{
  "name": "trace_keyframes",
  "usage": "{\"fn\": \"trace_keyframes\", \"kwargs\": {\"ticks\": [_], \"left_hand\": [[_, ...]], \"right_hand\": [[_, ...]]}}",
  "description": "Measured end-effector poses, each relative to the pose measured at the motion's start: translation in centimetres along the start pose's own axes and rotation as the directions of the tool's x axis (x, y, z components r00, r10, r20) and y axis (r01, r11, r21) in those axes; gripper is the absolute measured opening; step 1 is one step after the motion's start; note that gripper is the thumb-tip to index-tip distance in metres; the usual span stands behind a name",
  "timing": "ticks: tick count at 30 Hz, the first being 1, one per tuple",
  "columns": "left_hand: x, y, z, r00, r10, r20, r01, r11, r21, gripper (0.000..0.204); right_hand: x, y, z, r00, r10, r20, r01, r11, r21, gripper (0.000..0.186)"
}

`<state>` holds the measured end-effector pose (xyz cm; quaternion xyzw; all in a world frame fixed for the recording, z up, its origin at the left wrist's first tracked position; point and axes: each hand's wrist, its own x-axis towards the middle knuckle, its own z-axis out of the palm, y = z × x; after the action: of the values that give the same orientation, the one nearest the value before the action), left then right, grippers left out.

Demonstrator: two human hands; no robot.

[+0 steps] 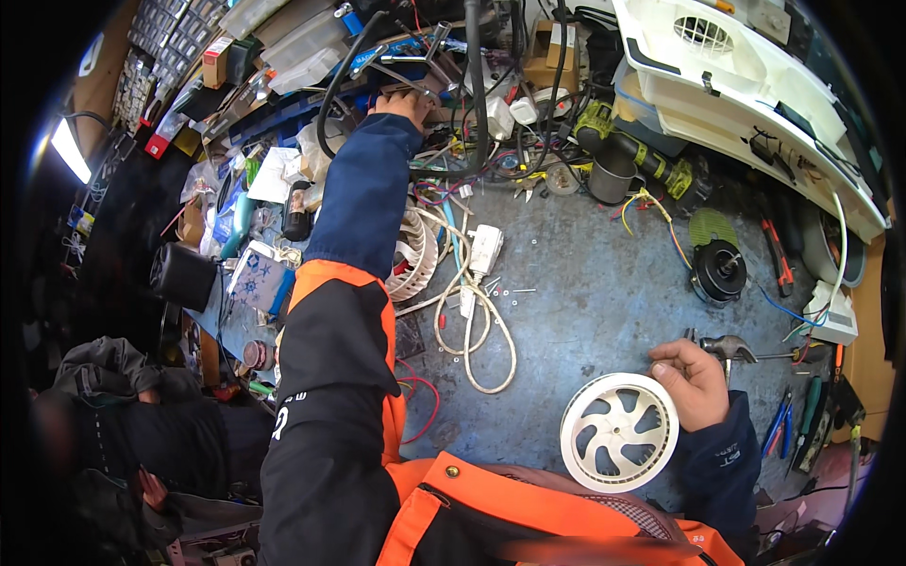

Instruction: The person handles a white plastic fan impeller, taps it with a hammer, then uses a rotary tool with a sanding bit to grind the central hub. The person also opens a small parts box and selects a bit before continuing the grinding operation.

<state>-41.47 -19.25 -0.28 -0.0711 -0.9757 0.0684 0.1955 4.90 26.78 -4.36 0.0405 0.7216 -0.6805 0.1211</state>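
My left hand (401,106) reaches to the back of the bench among metal wrenches (425,52) and tools, its fingers curled on something I cannot make out. My right hand (691,382) grips a white plastic fan wheel (618,432) with curved vanes at the lower right, beside a claw hammer (729,348). Under my left arm lies a white ribbed drum (420,247), partly hidden, next to a looped white cord with a plug (486,247) and small loose screws.
A green-and-black drill (642,156), metal mug (613,179) and black motor (715,274) stand at the back right, below a large white casing (746,113). Pliers (776,424) lie right. Clutter covers the left side; another person (160,443) is at lower left.
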Motion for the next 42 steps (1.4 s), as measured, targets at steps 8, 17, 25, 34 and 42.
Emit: {"fn": "trace_keyframes", "kwargs": {"ticks": [8,17,25,34,42], "left_hand": [[3.5,-2.5,2.1,0.99,-0.075,0.12,0.053,0.982,0.18,0.054],[-4.1,-4.5,-3.8,0.991,0.036,0.131,-0.024,0.996,-0.089,0.079],[-0.1,-4.3,-1.2,0.988,0.098,0.12,-0.107,0.992,0.066,0.056],[4.2,-6.9,1.6,0.973,-0.043,0.228,0.043,0.999,0.006,0.044],[-14.3,-5.4,-15.6,0.942,0.304,0.14,-0.238,0.903,-0.358,0.045]], "right_hand": [[0.3,-0.4,0.2,0.999,-0.009,0.038,0.009,1.0,0.003,0.021],[0.1,-0.9,0.4,0.999,-0.021,0.044,0.022,1.0,-0.02,0.022],[0.3,-0.6,0.2,1.0,-0.005,0.026,0.005,0.999,0.032,0.022],[0.3,-1.0,-0.1,0.995,-0.056,0.079,0.065,0.992,-0.108,0.025],[-3.4,-2.1,-4.5,0.833,-0.485,-0.267,0.148,0.66,-0.737,0.032]]}}
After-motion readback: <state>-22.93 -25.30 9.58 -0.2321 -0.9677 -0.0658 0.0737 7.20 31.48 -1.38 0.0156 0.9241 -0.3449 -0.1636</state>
